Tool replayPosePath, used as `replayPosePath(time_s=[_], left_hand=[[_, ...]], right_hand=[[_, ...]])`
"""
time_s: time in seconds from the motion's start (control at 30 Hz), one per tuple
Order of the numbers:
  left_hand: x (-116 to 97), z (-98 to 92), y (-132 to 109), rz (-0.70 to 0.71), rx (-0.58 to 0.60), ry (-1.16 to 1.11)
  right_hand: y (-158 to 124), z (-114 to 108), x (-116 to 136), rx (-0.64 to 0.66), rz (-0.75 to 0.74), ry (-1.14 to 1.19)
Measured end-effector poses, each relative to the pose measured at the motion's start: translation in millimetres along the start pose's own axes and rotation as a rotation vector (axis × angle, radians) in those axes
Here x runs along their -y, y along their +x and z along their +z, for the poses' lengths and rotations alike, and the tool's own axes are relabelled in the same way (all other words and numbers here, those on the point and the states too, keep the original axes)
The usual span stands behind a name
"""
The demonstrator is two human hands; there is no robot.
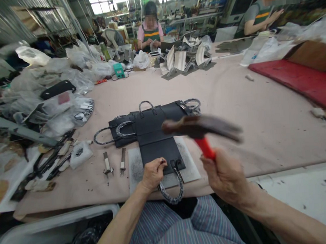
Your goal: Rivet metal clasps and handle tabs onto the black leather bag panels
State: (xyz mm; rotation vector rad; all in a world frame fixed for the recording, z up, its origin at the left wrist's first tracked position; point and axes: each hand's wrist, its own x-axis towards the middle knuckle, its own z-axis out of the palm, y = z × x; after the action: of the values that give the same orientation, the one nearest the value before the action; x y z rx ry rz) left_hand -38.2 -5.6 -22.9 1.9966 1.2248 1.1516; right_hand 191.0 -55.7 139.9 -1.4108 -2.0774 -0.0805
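A flat black leather bag panel (158,148) lies on a grey slab (189,165) at the near table edge, with a braided handle (171,194) hanging over the edge. My left hand (152,173) is closed in a pinch on a small dark tool stood upright on the panel's near edge. My right hand (226,177) grips the red handle of a hammer (201,128), whose blurred dark head hangs raised above the panel. More black panels with braided handles (140,125) lie stacked behind.
Two small metal tools (107,164) lie left of the slab, beside scissors and scraps (53,160). Plastic bags (63,77) pile up at left, a red mat (297,79) at right. Two people work at the far end. A bin (61,235) stands below the edge.
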Motion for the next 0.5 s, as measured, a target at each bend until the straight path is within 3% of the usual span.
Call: replayPosePath(time_s=[0.1,0.13,0.3,0.33,0.4,0.5], left_hand=[[1.4,0.4,-0.3,-0.001,0.004,0.01],[1.6,0.6,-0.5,0.002,0.005,0.01],[1.0,0.5,-1.1,-0.006,0.018,0.012],[0.7,0.4,-1.0,-0.011,0.025,0.015],[-0.1,0.2,-0.7,-0.015,0.038,0.019],[-1.8,0.2,-0.3,-0.011,0.033,0.002]], right_hand=[[-3.5,4.3,-5.7,0.26,-0.067,-0.053],[-3.1,4.0,-7.0,0.294,-0.061,-0.054],[-5.0,4.3,-4.6,-0.029,0.014,0.02],[-8.5,6.8,-4.8,0.0,-0.014,0.001],[-16.5,13.0,-9.0,0.187,-0.075,-0.053],[-24.5,21.4,-26.7,0.371,0.066,-0.058]])
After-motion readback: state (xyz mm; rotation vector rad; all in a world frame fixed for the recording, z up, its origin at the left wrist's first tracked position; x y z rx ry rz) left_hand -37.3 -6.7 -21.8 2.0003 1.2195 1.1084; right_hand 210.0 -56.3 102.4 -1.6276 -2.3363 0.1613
